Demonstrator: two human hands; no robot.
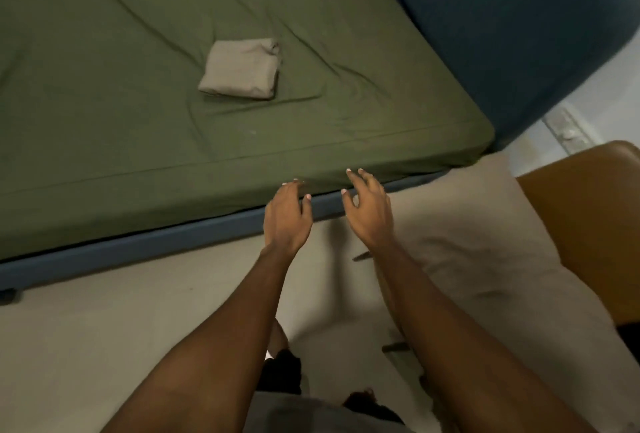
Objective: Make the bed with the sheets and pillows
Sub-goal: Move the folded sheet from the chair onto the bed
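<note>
The bed (242,51) is a low mattress under a wrinkled olive-green fitted sheet (104,69), pulled tight over the near-right corner, w/ creases running across the top. A folded beige cloth bundle (240,69), prob. a sheet or pillowcase, lies on the mattress roughly mid-width, nearer the right end than the left & well back from the near edge. Under the mattress you can see a blue-grey bed base (138,245) along the near edge.

Your left hand (287,218) hangs just off the near edge of the bed, back of hand up, fingers (290,186) loosely curled, tips at the sheet's side; can't tell if they touch it. Your right hand (369,211) is beside it, fingers (351,174) spread & slightly bent, tips at the same edge, nothing pinched. Both hands are empty.

Right of your right arm, a beige pillow (485,242) rests on a tan-brown leather-look chair (588,207), near the bed's near-right corner. A dark blue padded headboard or chair back (502,34) stands at the bed's right end. Pale floor (86,328) lies between you & the bed.
</note>
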